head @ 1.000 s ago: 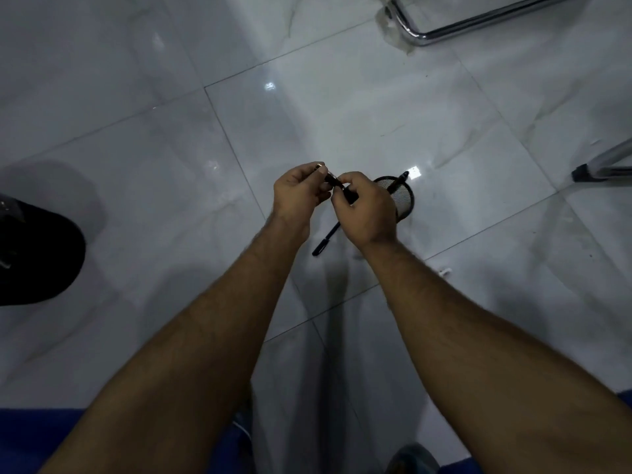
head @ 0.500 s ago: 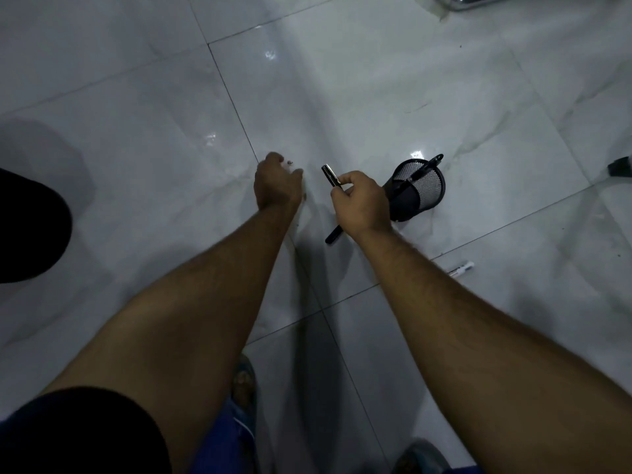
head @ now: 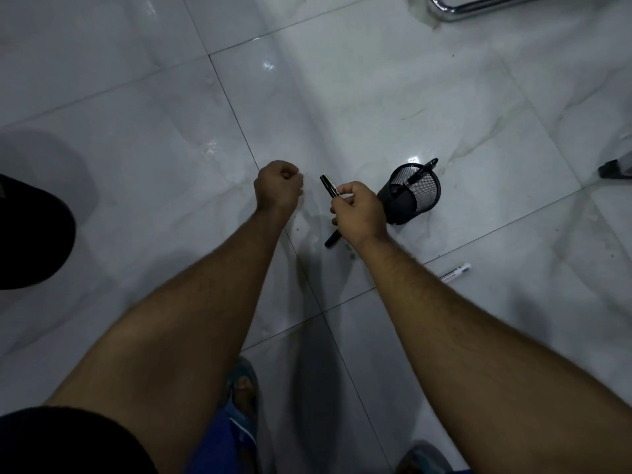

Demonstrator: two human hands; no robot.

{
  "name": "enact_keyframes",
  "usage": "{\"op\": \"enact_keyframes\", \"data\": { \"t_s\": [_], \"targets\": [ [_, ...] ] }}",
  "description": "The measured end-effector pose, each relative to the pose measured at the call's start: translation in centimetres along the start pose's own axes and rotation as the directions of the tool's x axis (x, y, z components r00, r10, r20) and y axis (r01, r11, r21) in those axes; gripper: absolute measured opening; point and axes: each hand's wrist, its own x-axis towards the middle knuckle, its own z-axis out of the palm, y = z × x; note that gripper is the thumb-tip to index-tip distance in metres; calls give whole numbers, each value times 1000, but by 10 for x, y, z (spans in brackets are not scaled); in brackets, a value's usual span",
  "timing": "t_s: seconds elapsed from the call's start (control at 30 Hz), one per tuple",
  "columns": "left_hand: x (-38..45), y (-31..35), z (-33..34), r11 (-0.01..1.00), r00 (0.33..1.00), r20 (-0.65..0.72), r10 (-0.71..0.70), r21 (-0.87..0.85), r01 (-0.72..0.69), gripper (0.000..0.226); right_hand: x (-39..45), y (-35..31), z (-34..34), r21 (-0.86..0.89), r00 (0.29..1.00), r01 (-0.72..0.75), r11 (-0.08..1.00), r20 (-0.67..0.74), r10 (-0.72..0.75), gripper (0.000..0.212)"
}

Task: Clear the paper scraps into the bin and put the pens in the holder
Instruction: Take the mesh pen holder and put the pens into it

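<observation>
My right hand (head: 359, 213) grips a black pen (head: 329, 186) above the white tiled floor; its upper end sticks up past my fingers and its lower end (head: 332, 239) shows below my wrist. Just right of that hand stands a black mesh pen holder (head: 410, 195) with one black pen (head: 422, 171) leaning in it. My left hand (head: 278, 186) is curled into a fist a little left of the pen; something small and pale shows at its fingers, but I cannot tell what. A white marker (head: 455, 272) lies on the floor right of my right forearm.
A dark round object (head: 30, 234) sits at the left edge. A chrome chair frame (head: 478, 5) runs along the top right, and a black-tipped leg (head: 615, 169) enters at the right edge. My feet in blue sandals (head: 242, 388) are at the bottom.
My hands were together on the pen a second ago. The left hand has pulled away to the left and closed, while the right hand keeps the pen beside the holder.
</observation>
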Motion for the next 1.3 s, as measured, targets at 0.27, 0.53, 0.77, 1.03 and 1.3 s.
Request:
{"op": "enact_keyframes", "data": {
  "t_s": [0.27, 0.53, 0.77, 1.03, 1.3],
  "targets": [
    [-22, 16, 5, 956, 972, 232, -38, -276, 103, 16, -1, 5, -9, 191, 997, -81, 978, 16, 79, 16],
    [-21, 27, 10, 938, 921, 383, -72, -287, 192, 18, 2, 10, -15, 210, 998, -67, 975, 14, 65, 16],
    [-27, 36, 9, 942, 842, 534, -79, -237, 239, 19, 4, 19, -20, 188, 999, -33, 982, -8, 35, 15],
    [-28, 40, 9, 909, 857, 504, -105, -302, 288, 15, 7, 28, -21, 163, 1000, 5, 987, -28, 0, 18],
    [-31, 39, 12, 870, 861, 486, -152, -347, 350, 15, 4, 28, -18, 147, 996, 74, 986, -69, -64, 17]
  ]
}}
